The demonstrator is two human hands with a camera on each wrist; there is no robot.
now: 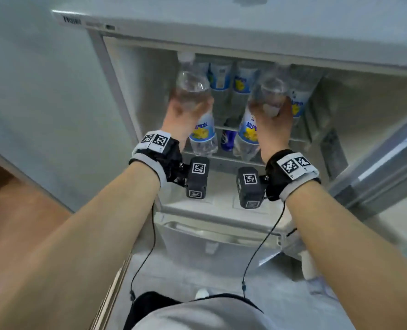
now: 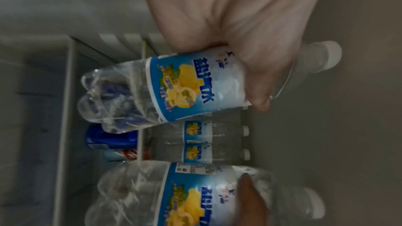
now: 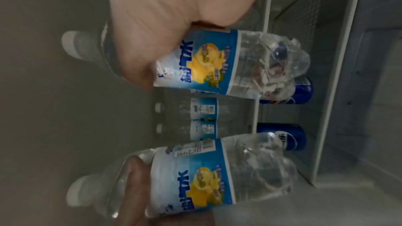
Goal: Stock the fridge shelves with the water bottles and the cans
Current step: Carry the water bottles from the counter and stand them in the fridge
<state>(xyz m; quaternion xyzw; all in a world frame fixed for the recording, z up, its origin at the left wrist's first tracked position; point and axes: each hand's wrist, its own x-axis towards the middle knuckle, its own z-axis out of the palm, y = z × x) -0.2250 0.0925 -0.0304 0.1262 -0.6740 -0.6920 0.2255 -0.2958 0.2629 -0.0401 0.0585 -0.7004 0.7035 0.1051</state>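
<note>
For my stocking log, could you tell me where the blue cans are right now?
In the head view, one blue can stands on the lower fridge shelf, seen between the two held bottles; the right wrist view shows two blue cans below the bottle row.

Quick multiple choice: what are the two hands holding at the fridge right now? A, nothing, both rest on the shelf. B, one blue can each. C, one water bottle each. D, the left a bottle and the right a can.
C: the left hand grips one clear water bottle and the right hand grips another bottle, while the blue cans stand on the shelf below.
</note>
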